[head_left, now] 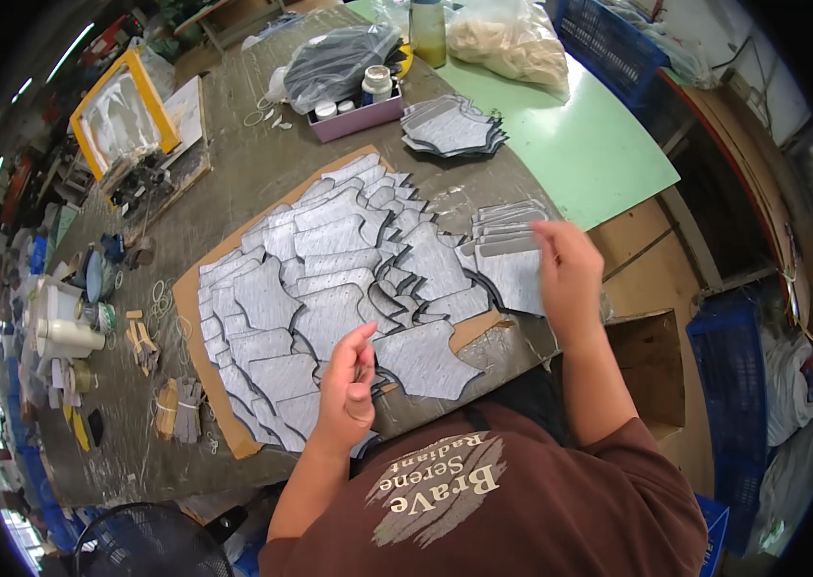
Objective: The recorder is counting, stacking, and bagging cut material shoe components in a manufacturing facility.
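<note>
My right hand is at the right edge of a small stack of cut grey fabric pieces. Its fingertips look pinched on the edge of a piece there. Near the front of the table my left hand hovers with loosely curled, parted fingers and nothing visible in them. Beneath and beyond it, many overlapping grey fabric pieces with dark undersides and wavy edges cover a cardboard sheet. One piece lies at the near edge, just right of my left hand.
Another stack of grey pieces sits farther back. Behind it are a purple box with jars, a bottle and a plastic bag. A yellow frame stands far left, bundled strips near left. Blue crates flank the right.
</note>
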Available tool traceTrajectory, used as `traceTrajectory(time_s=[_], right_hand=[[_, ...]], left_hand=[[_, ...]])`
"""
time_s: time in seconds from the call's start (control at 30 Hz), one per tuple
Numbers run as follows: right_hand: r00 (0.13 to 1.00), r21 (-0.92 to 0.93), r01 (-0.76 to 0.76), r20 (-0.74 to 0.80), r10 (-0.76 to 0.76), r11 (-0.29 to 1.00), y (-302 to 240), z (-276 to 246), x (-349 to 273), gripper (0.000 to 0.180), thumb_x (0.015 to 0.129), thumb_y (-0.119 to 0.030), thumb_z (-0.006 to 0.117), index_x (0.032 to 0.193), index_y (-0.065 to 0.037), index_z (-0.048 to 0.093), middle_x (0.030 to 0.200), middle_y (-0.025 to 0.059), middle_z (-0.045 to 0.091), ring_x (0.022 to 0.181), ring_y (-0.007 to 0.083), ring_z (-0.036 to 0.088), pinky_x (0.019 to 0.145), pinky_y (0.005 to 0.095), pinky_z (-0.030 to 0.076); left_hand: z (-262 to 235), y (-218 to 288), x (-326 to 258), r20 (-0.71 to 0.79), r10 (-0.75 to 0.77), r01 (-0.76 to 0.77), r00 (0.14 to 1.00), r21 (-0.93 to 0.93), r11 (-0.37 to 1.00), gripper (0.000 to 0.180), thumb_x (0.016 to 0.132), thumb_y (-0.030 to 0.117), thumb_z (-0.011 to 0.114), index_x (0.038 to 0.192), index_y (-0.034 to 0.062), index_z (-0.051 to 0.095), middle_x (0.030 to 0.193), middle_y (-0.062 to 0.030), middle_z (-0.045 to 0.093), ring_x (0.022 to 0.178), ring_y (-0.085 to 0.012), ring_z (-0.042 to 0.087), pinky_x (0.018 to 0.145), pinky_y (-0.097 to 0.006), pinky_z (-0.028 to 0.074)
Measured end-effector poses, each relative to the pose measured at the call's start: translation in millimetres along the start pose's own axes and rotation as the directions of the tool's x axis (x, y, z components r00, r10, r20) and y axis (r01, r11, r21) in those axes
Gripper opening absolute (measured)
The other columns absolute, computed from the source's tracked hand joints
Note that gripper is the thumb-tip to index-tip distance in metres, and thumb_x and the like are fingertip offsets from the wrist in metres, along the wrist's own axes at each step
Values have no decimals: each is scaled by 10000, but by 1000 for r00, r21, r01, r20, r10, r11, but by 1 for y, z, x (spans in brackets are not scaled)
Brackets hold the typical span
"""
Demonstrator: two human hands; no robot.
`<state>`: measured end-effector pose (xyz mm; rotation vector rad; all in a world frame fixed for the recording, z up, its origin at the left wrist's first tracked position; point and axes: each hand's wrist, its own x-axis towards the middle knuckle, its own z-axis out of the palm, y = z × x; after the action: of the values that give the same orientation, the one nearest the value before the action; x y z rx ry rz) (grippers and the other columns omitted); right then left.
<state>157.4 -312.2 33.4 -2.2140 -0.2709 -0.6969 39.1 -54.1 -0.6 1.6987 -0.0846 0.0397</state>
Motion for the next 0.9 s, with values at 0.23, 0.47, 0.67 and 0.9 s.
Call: traceTrajectory(time_s=[0.23, 0.47, 0.67, 0.9], right_hand=[[729, 550, -330, 665, -162, 767, -82, 40, -62, 106, 776, -53, 667, 869, -2, 666, 786, 113, 655, 689, 224, 622, 620, 305, 484], [716, 529, -297, 674, -181, 795, -86, 42, -66, 69, 771, -47, 669, 825, -9, 651, 752, 100, 642, 667, 223, 606, 608, 309, 482], [724, 569, -304, 659, -203, 764, -82, 47, -70, 67, 772, -66, 672, 803, -13, 645, 743, 87, 638, 665, 224, 605, 600, 306, 472], [734, 576, -340, 657, -174, 743, -88, 47, -72, 41, 778, -47, 639, 790, -8, 635, 716, 83, 625, 657, 203, 596, 600, 303, 470]], left_hand=[[18, 11, 13, 51, 316, -299, 947, 490, 819, 1104, 695, 830, 348, 1352, -56, 301, 856, -108, 441, 661, -207, 464, 519, -308, 400], [15, 10, 5, 48, 282, -260, 958, 555, 790, 1192, 619, 849, 390, 1381, -52, 226, 830, -106, 459, 627, -230, 501, 500, -337, 423], [12, 10, 1, 80, 211, -225, 974, 449, 865, 1209, 634, 857, 373, 1383, -77, 205, 929, -145, 494, 731, -265, 538, 586, -354, 464], [12, 11, -1, 101, 210, -233, 973, 412, 881, 1187, 670, 844, 371, 1388, -87, 209, 1082, -191, 489, 865, -288, 564, 655, -333, 496]])
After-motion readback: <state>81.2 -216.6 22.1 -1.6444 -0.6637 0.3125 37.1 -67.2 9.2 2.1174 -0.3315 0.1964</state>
